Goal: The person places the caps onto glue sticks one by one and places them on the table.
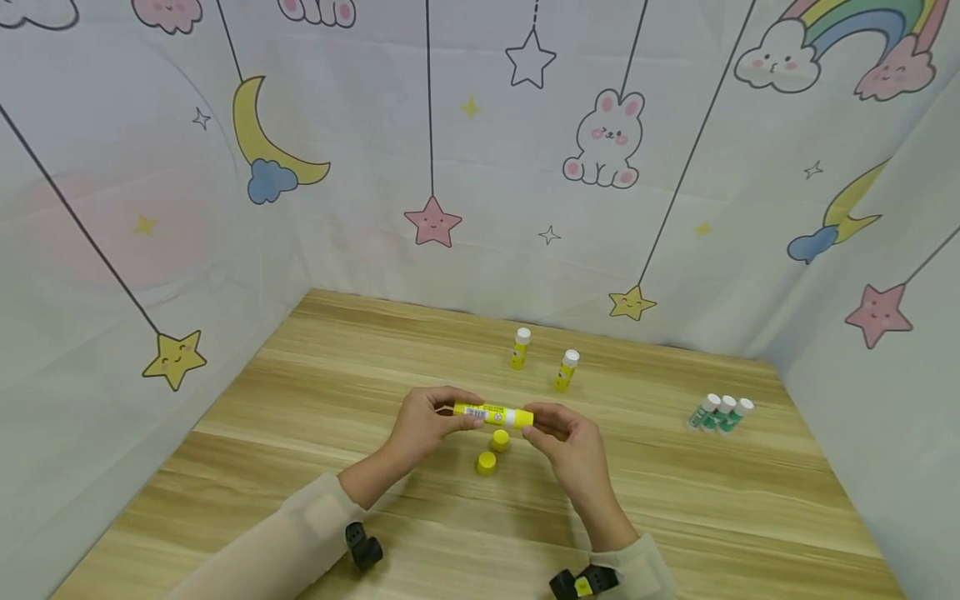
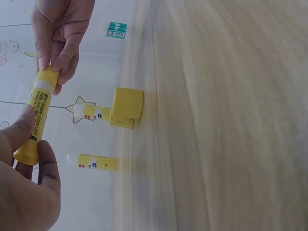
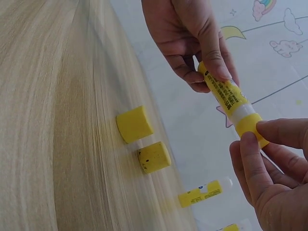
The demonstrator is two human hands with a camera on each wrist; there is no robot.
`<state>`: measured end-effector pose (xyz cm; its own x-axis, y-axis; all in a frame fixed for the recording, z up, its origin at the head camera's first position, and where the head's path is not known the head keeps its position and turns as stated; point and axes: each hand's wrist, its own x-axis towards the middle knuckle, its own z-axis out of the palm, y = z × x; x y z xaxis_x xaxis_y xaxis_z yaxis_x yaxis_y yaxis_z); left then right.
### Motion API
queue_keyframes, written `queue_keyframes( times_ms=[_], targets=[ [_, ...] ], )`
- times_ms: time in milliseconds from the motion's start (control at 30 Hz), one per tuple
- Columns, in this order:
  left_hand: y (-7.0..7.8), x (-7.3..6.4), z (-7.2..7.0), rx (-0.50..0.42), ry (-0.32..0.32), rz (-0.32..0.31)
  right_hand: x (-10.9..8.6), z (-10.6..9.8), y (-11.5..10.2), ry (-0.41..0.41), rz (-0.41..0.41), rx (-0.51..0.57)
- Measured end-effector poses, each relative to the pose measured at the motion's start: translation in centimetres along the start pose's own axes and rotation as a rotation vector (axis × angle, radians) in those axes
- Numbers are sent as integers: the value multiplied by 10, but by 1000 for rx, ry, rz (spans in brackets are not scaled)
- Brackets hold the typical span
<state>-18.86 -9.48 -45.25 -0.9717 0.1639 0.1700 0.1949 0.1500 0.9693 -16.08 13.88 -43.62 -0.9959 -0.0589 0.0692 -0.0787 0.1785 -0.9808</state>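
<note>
The yellow glue stick (image 1: 487,413) is held above the table (image 1: 712,500), between both hands: its body is pinched by the left hand (image 1: 423,425), and its yellow cap (image 1: 523,418) is pinched by the right hand (image 1: 578,454). If the cap is twisted or tugged askew, the hold on the body could be lost and the stick dropped; the loose caps (image 1: 487,463) near below could be struck and sent rolling. The standing yellow sticks (image 1: 519,354) beyond could be toppled if brushed by an outstretched hand. Counted, one stick with one cap is held, two loose caps are set out, two white-topped yellow sticks are stood behind, and three green-labelled sticks (image 1: 722,414) are grouped at the right
</note>
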Motion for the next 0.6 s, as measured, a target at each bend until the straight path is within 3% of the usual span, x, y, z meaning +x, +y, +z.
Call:
queue_keyframes(
  times_ms=[600],
  targets=[
    [0,1,3,3,-3,1,0,1,-1,-5,27,18]
  ],
)
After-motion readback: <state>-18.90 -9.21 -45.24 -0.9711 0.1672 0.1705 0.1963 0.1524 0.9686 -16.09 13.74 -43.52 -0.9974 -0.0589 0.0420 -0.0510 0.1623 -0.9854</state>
